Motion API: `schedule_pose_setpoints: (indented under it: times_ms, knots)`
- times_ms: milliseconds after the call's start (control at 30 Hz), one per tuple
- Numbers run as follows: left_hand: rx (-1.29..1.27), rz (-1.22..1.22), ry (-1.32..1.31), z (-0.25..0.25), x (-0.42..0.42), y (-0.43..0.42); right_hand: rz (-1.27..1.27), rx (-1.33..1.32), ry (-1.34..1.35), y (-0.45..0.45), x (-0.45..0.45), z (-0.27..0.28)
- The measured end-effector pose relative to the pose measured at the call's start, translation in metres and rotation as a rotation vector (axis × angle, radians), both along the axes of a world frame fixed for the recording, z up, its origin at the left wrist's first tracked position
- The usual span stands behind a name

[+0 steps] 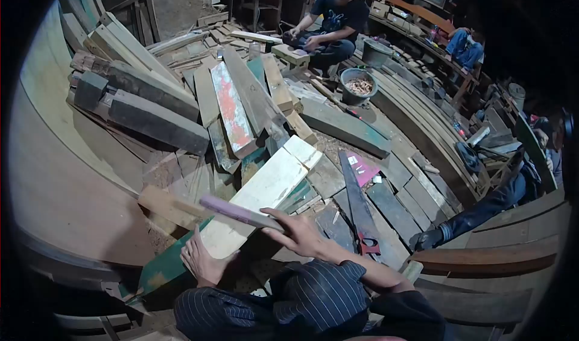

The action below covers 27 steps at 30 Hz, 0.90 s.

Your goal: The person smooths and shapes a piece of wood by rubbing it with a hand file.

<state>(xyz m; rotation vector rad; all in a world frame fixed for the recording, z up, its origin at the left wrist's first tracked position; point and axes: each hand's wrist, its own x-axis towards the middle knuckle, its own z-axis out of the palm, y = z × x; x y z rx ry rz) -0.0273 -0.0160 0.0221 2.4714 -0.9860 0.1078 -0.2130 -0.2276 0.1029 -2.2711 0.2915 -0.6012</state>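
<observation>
A pale, squared wooden beam lies slanting in front of me, with a thin cut line across its far end. My left hand rests on the beam's near end, its fingers spread along the left side. Above the beam, my right hand is closed round the right end of a long, narrow purplish bar. Under the near end of the beam is a green-painted timber. A handsaw with a red handle lies on the boards to the right.
Stacked timbers fill the left. Ahead sits another person near a bucket of wood chips. A pink sheet lies beside the saw. At the right are another person's dark sleeve and gloved hand or foot, unclear which.
</observation>
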Motion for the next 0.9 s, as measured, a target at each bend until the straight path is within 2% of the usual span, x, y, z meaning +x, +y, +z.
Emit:
schedule_pose_setpoints:
  times_ms: [67, 200, 333, 400, 500, 533, 567, 633, 733, 833, 900]
  knots:
    - [0.001, -0.009, -0.022, -0.001, 0.001, 0.004, 0.127, -0.171, -0.016, -0.005, 0.017, 0.029]
    - [0.019, -0.023, -0.045, -0.003, -0.002, 0.005, 0.305, -0.492, 0.134, -0.012, 0.049, 0.064]
    - [0.024, -0.029, -0.062, -0.006, -0.006, 0.008, 0.198, -0.559, 0.066, -0.001, 0.074, 0.099]
    - [0.027, -0.039, -0.071, -0.007, -0.009, 0.007, 0.185, -0.511, -0.065, 0.010, 0.093, 0.135]
    - [0.031, -0.050, -0.092, -0.008, -0.002, 0.005, 0.253, -0.553, -0.258, 0.027, 0.119, 0.159]
    - [0.025, -0.054, -0.095, -0.005, -0.002, 0.003, 0.326, -0.649, -0.163, 0.033, 0.134, 0.164]
    - [0.029, -0.058, -0.100, -0.002, -0.004, 0.002, 0.389, -0.749, -0.217, 0.037, 0.146, 0.165]
    - [0.029, -0.049, -0.077, 0.004, -0.009, 0.001, 0.482, -0.677, -0.137, 0.053, 0.164, 0.162]
    - [0.050, -0.022, -0.067, 0.001, -0.001, 0.005, 0.376, -0.574, -0.172, 0.077, 0.194, 0.112]
    - [0.032, -0.010, -0.074, -0.009, 0.005, 0.020, 0.476, -0.366, -0.174, 0.067, 0.191, 0.086]
    - [0.001, -0.060, -0.063, -0.013, 0.001, 0.004, 0.387, -0.269, -0.194, 0.069, 0.185, 0.071]
